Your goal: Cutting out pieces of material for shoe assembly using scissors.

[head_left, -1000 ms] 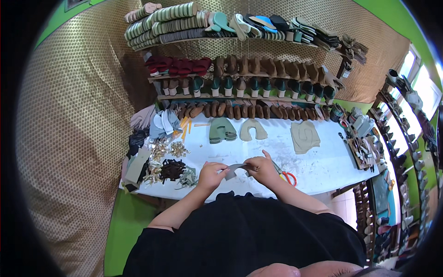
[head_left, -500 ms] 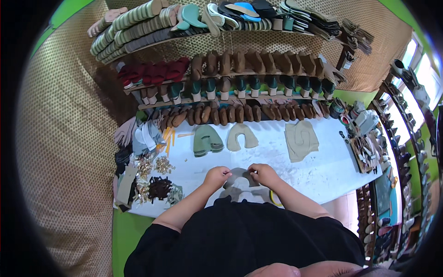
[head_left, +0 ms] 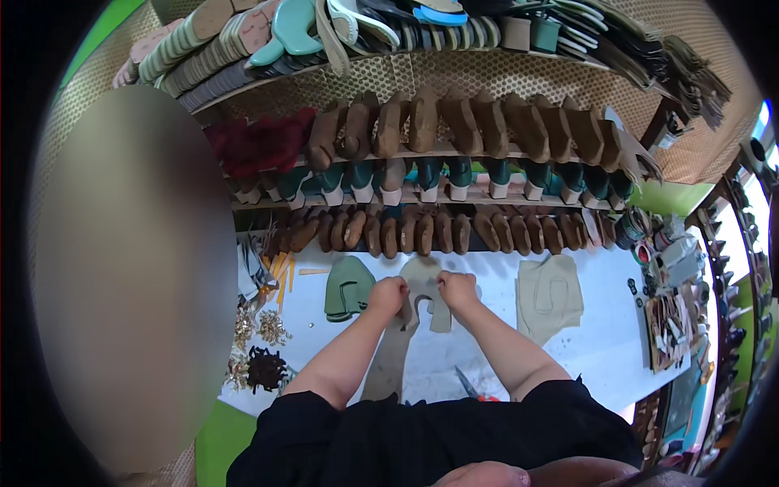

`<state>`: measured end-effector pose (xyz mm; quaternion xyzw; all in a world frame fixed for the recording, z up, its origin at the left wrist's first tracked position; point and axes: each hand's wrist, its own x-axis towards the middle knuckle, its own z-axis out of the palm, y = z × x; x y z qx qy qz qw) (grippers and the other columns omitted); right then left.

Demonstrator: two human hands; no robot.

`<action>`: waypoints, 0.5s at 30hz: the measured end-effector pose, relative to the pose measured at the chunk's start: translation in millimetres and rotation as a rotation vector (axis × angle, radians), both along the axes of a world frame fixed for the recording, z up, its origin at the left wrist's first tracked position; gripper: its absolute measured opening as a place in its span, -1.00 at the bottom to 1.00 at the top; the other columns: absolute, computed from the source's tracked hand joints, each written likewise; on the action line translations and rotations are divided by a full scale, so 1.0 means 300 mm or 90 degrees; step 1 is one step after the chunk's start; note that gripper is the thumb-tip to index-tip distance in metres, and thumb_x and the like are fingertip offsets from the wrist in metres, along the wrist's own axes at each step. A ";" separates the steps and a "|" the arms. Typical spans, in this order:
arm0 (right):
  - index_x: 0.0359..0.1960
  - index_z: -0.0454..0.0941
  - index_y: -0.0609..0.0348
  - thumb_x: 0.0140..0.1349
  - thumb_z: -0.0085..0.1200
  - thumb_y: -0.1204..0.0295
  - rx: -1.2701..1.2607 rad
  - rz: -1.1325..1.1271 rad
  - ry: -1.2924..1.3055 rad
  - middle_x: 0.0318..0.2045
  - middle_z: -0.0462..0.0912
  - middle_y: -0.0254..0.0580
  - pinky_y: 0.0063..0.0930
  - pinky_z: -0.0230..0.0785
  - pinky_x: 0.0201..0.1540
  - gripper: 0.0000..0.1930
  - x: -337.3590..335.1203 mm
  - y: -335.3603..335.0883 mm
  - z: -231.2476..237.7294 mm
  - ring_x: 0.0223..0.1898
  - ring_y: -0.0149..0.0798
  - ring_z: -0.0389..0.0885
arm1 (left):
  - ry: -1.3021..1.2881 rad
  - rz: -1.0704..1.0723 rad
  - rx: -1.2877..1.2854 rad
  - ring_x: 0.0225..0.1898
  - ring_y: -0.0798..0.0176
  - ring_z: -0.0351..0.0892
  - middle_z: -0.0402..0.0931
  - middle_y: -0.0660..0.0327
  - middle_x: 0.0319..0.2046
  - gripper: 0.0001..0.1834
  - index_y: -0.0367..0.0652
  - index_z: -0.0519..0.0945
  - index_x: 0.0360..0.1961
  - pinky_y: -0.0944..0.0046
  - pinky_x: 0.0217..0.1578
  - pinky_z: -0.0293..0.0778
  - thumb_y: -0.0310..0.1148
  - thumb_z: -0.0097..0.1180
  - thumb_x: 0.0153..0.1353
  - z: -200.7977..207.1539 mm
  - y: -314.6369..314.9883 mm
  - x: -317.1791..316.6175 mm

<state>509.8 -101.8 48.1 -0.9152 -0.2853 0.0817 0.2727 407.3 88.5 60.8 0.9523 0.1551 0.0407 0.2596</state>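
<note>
Both my hands pinch a thin grey-beige U-shaped piece of material (head_left: 418,307) over the middle of the table. My left hand (head_left: 388,297) is closed on its left side, my right hand (head_left: 458,290) on its right. A paler beige U-shaped piece (head_left: 423,268) shows directly beneath and beyond it. From near my left hand a long grey-brown strip (head_left: 388,361) runs toward my body; whether it joins the held piece is unclear. Left of my left hand sits a stack of green U-shaped pieces (head_left: 349,280). Scissors (head_left: 466,383) with red handles lie close to my shirt.
Beige cut sheets (head_left: 550,296) lie at the right on the white table (head_left: 495,349). Gold fittings (head_left: 273,326) and a dark brown pile (head_left: 264,369) stand left. Shelves of wooden shoe lasts (head_left: 487,231) line the back. A tool box (head_left: 669,329) is at right. A large blur hides the far left.
My hands have moved away from my body, to the beige U-shaped piece, carrying the grey one. The scissors and strip have come into sight. The view has shifted.
</note>
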 end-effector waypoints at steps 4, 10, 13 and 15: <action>-0.28 0.67 -0.06 0.18 0.11 0.34 0.054 -0.039 -0.057 -0.34 0.71 -0.16 0.08 0.16 0.16 -0.87 0.101 0.081 -0.060 -0.14 -0.06 0.62 | -0.003 0.055 0.020 -0.23 -0.10 0.62 0.64 0.02 -0.31 -0.85 -0.10 0.67 -0.34 -0.03 -0.21 0.53 -0.29 0.19 0.13 -0.031 0.048 0.130; -0.19 0.62 -0.02 0.16 0.13 0.36 0.059 -0.073 -0.133 -0.23 0.69 -0.20 0.14 0.05 0.24 -0.82 0.121 0.145 -0.149 0.01 -0.07 0.52 | -0.022 0.031 0.121 -0.19 -0.11 0.58 0.59 0.05 -0.31 -0.84 -0.10 0.63 -0.26 -0.05 -0.19 0.52 -0.35 0.10 0.17 -0.085 0.071 0.197; -0.19 0.62 -0.03 0.16 0.12 0.40 0.032 -0.062 -0.187 -0.22 0.67 -0.19 0.14 0.03 0.25 -0.82 0.123 0.155 -0.173 0.02 -0.07 0.51 | -0.063 0.024 0.134 -0.08 -0.11 0.54 0.55 0.04 -0.17 -0.73 -0.13 0.59 -0.08 -0.05 -0.10 0.50 -0.36 0.08 0.18 -0.119 0.046 0.184; -0.18 0.62 -0.03 0.15 0.12 0.40 0.027 -0.047 -0.191 -0.24 0.66 -0.19 0.14 0.04 0.25 -0.82 0.130 0.147 -0.178 0.02 -0.07 0.51 | -0.107 0.014 0.152 0.01 -0.12 0.52 0.54 0.02 -0.07 -0.66 -0.15 0.56 0.00 -0.05 -0.02 0.48 -0.37 0.08 0.18 -0.140 0.031 0.168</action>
